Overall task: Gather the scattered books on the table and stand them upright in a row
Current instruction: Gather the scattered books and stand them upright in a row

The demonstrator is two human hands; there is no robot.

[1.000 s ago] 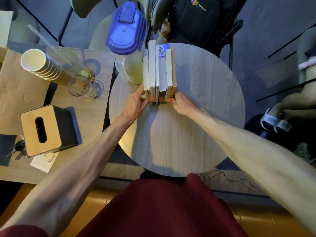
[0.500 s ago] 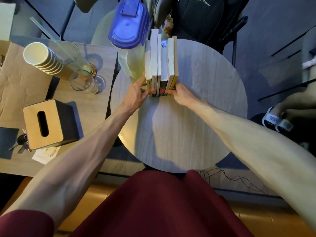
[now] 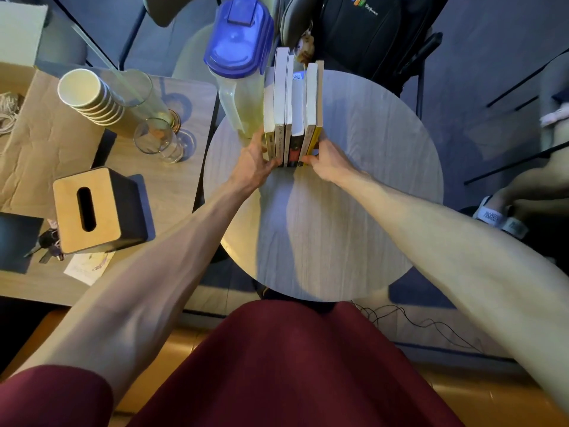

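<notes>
Several books (image 3: 292, 109) stand upright side by side in a row on the round grey table (image 3: 369, 186), spines toward me, white page edges on top. The rightmost has a yellow spine, one in the middle a black and red spine. My left hand (image 3: 255, 161) presses against the left end of the row near its base. On the opposite end, my right hand (image 3: 326, 161) presses in the same way. The books are squeezed between both hands.
A clear pitcher with a blue lid (image 3: 240, 60) stands right beside the row on its left. The wooden table at left holds stacked paper cups (image 3: 89, 97), drinking glasses (image 3: 157, 140), a tissue box (image 3: 92, 208) and keys. A black chair (image 3: 369, 35) stands behind the round table.
The row of books has slid a little farther away from me between both hands, which stay pressed on its two ends. My head has shifted slightly.
</notes>
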